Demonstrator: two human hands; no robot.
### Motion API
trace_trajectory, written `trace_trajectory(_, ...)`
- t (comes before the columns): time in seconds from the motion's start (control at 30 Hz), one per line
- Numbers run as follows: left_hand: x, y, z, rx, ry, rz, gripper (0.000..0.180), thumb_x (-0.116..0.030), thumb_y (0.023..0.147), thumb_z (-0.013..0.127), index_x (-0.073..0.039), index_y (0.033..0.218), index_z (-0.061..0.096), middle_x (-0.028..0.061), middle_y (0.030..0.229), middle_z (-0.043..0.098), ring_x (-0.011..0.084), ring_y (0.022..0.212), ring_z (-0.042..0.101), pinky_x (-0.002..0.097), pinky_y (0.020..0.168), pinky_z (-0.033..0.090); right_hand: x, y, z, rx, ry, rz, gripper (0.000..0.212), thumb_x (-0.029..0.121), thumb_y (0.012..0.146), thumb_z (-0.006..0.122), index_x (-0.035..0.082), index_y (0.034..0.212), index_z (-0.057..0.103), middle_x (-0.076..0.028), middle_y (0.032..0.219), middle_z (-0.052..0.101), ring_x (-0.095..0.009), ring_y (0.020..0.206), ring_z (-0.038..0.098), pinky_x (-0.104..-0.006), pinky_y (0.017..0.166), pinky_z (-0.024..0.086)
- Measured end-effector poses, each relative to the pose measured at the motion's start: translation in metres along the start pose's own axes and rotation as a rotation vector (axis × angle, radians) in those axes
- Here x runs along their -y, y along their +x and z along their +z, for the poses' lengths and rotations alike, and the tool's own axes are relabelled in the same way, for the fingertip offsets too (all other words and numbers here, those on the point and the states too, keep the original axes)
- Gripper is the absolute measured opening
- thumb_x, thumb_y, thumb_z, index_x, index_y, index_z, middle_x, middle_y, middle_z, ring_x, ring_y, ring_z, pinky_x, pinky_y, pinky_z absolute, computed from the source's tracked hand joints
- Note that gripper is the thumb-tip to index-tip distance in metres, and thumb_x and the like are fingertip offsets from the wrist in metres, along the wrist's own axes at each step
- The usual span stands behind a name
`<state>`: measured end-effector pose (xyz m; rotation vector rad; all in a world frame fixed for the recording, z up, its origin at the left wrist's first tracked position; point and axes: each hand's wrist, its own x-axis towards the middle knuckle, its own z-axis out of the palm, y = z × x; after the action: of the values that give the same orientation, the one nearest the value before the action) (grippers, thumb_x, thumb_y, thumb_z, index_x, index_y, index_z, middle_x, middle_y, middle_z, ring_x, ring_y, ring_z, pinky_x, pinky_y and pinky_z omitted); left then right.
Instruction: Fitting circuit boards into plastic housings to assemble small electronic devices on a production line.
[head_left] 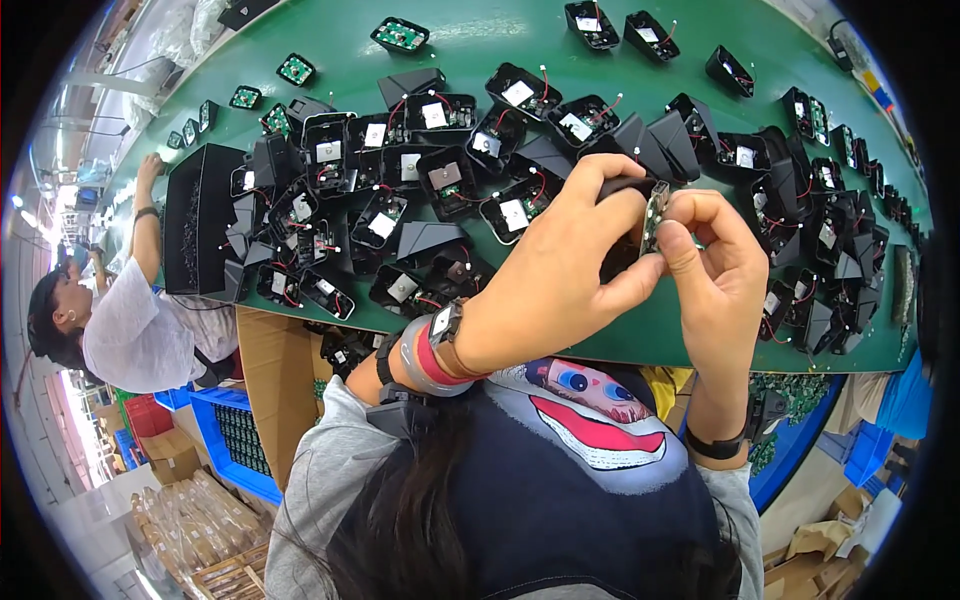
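My left hand [555,265] is closed around a black plastic housing [620,252], mostly hidden by the fingers and palm. At its right side a small green circuit board [653,215] stands nearly edge-on. My right hand [718,260] pinches that board between thumb and fingers, against the housing's opening. How far the board sits inside cannot be made out. Just beyond my hands, open black housings [517,92] with white squares and thin red wires crowd the green table [480,40].
Housings with green boards [400,35] stand along the far side. A large black box [205,215] sits at the left, near another person [150,310]. More housings [825,235] pile up at the right. Below the table are a blue crate [235,440] and a blue bin of boards [790,410].
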<state>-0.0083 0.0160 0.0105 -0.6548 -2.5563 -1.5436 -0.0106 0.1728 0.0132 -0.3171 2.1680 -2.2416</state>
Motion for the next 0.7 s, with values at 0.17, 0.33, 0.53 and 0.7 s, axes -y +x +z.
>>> trace_trajectory(0.17,-0.004,0.002,0.001,-0.076,-0.146,-0.026,0.031,-0.011,0.075,0.064,0.0,0.103,0.056,0.0168,0.115,0.05,0.0278,0.096,0.055,0.0327,0.079,0.045,0.003,-0.005,0.002,-0.058,0.125,0.002,0.01,-0.005,0.087,0.055,-0.004,0.096,0.056,-0.003,0.092,0.055,-0.009,0.083,0.054,-0.02,0.071,0.045)
trace_trajectory(0.33,-0.001,0.003,0.004,-0.088,-0.13,-0.071,0.03,-0.01,0.076,0.063,0.0,0.103,0.056,0.0156,0.113,0.05,0.027,0.092,0.056,0.0321,0.078,0.046,0.001,-0.007,-0.001,-0.089,-0.151,-0.185,0.013,-0.005,0.084,0.06,-0.006,0.097,0.061,-0.008,0.099,0.059,-0.011,0.085,0.057,-0.0208,0.071,0.048)
trace_trajectory(0.53,-0.003,0.005,0.013,-0.162,0.037,-0.018,0.029,-0.008,0.076,0.062,0.001,0.102,0.054,0.0154,0.111,0.051,0.0293,0.091,0.057,0.0314,0.076,0.046,0.001,-0.005,0.002,-0.153,-0.323,-0.178,0.017,-0.007,0.08,0.064,-0.004,0.097,0.063,-0.008,0.099,0.059,-0.011,0.086,0.058,-0.0206,0.07,0.049)
trace_trajectory(0.7,-0.001,0.007,0.011,-0.194,0.125,0.043,0.029,-0.008,0.076,0.062,0.0,0.102,0.054,0.0146,0.106,0.053,0.0276,0.09,0.057,0.0305,0.075,0.046,-0.004,0.001,0.002,-0.148,-0.325,-0.203,0.009,-0.004,0.083,0.061,-0.004,0.092,0.06,-0.008,0.1,0.058,-0.01,0.085,0.057,-0.0195,0.068,0.048)
